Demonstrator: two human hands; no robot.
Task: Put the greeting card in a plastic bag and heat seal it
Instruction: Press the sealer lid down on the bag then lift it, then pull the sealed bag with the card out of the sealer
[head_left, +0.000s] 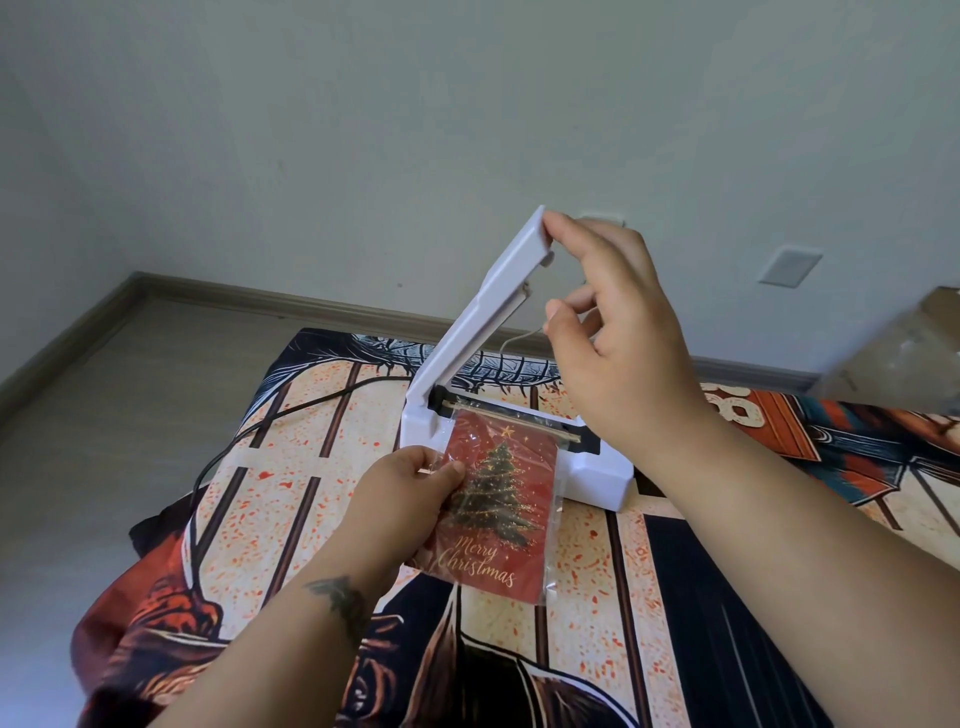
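A red greeting card (488, 519) with a Christmas tree and "Merry Christmas" sits inside a clear plastic bag (555, 499). My left hand (410, 493) pinches the bag's left edge. The bag's top end lies across the sealing strip of a white heat sealer (587, 475). The sealer's lid arm (488, 301) is raised steeply, and my right hand (618, 332) holds its tip with the fingertips.
The sealer stands on a patterned cloth (291, 467) spread over a grey floor. A black power cable (249, 431) runs left from the sealer across the cloth. A blurred clear object (904, 353) shows at the right edge. A wall with a skirting board lies behind.
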